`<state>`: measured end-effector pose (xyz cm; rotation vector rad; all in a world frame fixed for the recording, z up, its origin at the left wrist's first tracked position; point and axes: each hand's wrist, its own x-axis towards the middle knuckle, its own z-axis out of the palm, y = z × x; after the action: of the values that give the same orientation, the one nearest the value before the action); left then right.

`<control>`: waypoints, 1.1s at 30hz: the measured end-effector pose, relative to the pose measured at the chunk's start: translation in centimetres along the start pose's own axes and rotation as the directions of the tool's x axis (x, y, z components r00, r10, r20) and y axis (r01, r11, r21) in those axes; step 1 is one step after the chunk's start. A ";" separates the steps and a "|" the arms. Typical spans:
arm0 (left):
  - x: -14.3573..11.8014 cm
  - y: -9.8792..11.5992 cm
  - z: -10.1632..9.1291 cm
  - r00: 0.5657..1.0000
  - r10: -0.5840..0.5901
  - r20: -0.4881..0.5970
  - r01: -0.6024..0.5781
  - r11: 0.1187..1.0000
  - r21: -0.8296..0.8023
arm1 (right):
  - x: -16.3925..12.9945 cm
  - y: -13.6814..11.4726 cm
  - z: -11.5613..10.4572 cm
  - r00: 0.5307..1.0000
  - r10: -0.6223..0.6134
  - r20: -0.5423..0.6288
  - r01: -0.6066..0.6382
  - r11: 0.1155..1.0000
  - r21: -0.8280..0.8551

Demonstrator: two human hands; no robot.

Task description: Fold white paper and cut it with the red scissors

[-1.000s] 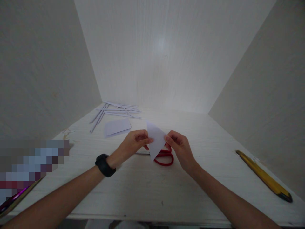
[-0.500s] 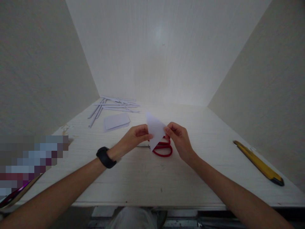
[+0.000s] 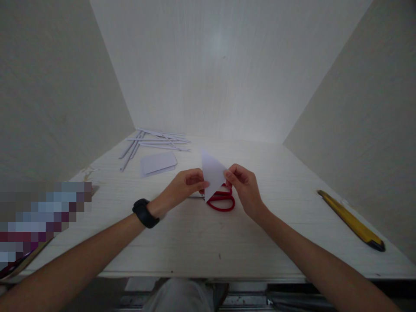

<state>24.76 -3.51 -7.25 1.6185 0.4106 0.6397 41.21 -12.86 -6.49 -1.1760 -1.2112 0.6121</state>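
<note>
Two hands meet over the middle of the white table (image 3: 195,242) in the head view, both pinched on one folded white paper triangle (image 3: 212,172). The left hand (image 3: 183,187), with a black watch (image 3: 144,213) on its wrist, grips the triangle's left edge between thumb and fingers; the right hand (image 3: 244,187) grips its right edge the same way. The triangle stands nearly upright between them, one point up and one point down, lifted clear of the table.

Just behind and below the paper lie red-handled scissors (image 3: 221,202), flat on the table, their loops showing between the two hands and their blades mostly hidden behind the left hand.

Farther back on the left, a folded white paper piece (image 3: 158,164) lies flat, and beyond it a loose scatter of narrow white paper strips (image 3: 152,143) sits near the back wall. Well off to the right, close to the table's edge, lies a yellow utility knife (image 3: 352,221) with a dark tip. At the far left edge a pixelated patch hides whatever lies there.
</note>
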 end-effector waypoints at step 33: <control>-0.1 0.9 0.3 0.992 -0.119 -0.037 0.114 0.987 -0.111 | 0.3 0.3 -0.5 0.997 -0.035 -0.067 0.037 0.999 0.036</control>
<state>24.78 -3.89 -6.44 1.4678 0.4906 0.5992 41.80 -12.66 -6.67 -1.1324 -1.1577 0.5621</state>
